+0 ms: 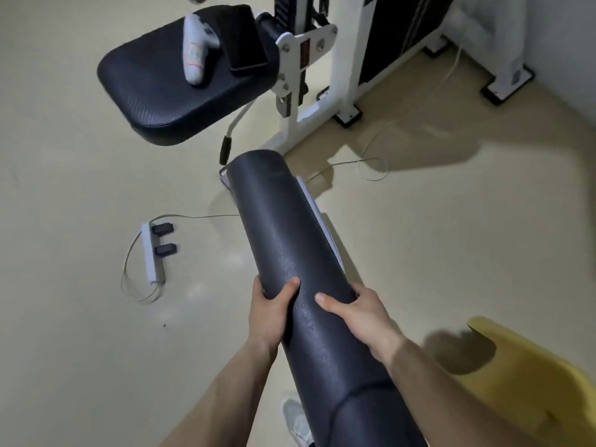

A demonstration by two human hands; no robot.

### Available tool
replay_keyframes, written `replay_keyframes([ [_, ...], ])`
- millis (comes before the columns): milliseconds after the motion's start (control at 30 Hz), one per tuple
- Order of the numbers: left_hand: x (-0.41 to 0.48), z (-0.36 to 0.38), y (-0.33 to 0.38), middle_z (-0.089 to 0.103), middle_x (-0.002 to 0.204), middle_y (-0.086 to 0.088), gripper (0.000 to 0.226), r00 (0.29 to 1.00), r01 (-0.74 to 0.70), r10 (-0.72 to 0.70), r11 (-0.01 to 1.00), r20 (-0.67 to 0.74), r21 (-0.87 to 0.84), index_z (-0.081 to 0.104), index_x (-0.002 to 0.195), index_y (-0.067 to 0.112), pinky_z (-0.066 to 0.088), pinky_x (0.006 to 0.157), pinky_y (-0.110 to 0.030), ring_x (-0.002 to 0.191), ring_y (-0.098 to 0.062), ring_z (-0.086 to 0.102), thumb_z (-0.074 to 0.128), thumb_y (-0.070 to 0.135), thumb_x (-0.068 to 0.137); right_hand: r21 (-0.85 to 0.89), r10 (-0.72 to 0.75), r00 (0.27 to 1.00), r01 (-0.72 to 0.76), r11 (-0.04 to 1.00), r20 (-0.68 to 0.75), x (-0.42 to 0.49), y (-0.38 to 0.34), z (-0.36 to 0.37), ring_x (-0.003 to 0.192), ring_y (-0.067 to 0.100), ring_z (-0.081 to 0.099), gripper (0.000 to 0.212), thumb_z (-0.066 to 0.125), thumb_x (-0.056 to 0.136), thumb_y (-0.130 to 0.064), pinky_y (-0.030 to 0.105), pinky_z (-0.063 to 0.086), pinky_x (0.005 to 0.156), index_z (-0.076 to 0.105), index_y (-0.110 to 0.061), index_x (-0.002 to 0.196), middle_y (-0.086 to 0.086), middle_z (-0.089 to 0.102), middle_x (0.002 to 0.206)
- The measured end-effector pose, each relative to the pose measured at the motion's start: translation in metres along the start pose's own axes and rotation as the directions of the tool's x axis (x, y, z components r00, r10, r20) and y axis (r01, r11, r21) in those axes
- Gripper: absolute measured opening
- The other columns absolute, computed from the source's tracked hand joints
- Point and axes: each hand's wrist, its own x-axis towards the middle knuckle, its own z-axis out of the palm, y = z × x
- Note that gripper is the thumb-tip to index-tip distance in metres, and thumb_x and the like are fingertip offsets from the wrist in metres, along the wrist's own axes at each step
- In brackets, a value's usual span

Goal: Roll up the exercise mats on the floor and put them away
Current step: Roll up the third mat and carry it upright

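Now the black rolled mat (290, 253) is up off the floor, clasped from both sides near its middle: the left hand (269, 314) curls round its left flank, the right hand (361, 317) wraps its right. To carry it well, keep both grips firm so the outer flap cannot spring loose, and steer its far end clear of the padded seat (154, 91) and the power strip (151, 253); the yellow mat (522, 382) looks partly unrolled, waiting.

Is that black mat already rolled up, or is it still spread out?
Rolled up. The black mat forms a tight tube, clasped by the left hand and right hand and held off the floor.
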Motion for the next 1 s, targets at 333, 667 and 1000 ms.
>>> replay_keyframes([
  [333, 0.041, 0.183, 0.069, 0.076, 0.109, 0.011, 0.051, 0.943, -0.177, 0.099, 0.957, 0.316, 0.229, 0.061, 0.118, 0.033, 0.056, 0.096, -0.043, 0.100, -0.014, 0.074, 0.085, 0.041, 0.074, 0.316, -0.005, 0.964, 0.093, 0.944, -0.267, 0.036, -0.010, -0.148, 0.094, 0.020, 0.078, 0.045, 0.092, 0.075, -0.033, 0.045, 0.060, 0.093, 0.074, -0.015, 0.112, -0.001, 0.081, 0.102],
  [667, 0.092, 0.399, 0.160, 0.077, 0.111, 0.007, 0.064, 0.794, -0.378, 0.123, 0.866, 0.596, 0.326, 0.060, 0.119, 0.033, 0.057, 0.095, -0.041, 0.100, -0.014, 0.074, 0.090, 0.040, 0.063, 0.503, 0.020, 0.862, 0.276, 0.819, -0.506, 0.097, -0.075, -0.305, 0.088, 0.021, 0.078, 0.058, 0.094, 0.063, -0.043, 0.042, 0.062, 0.088, 0.075, -0.014, 0.109, 0.000, 0.081, 0.095],
  [1000, 0.186, 0.611, 0.194, 0.073, 0.119, 0.002, 0.079, 0.701, -0.466, 0.023, 0.772, 0.713, 0.433, 0.054, 0.133, 0.023, 0.059, 0.092, -0.032, 0.102, -0.012, 0.073, 0.095, 0.032, 0.066, 0.589, 0.109, 0.757, 0.400, 0.702, -0.644, 0.207, -0.118, -0.457, 0.090, 0.019, 0.078, 0.039, 0.088, 0.079, -0.030, 0.035, 0.061, 0.083, 0.073, -0.012, 0.110, 0.001, 0.081, 0.099],
])
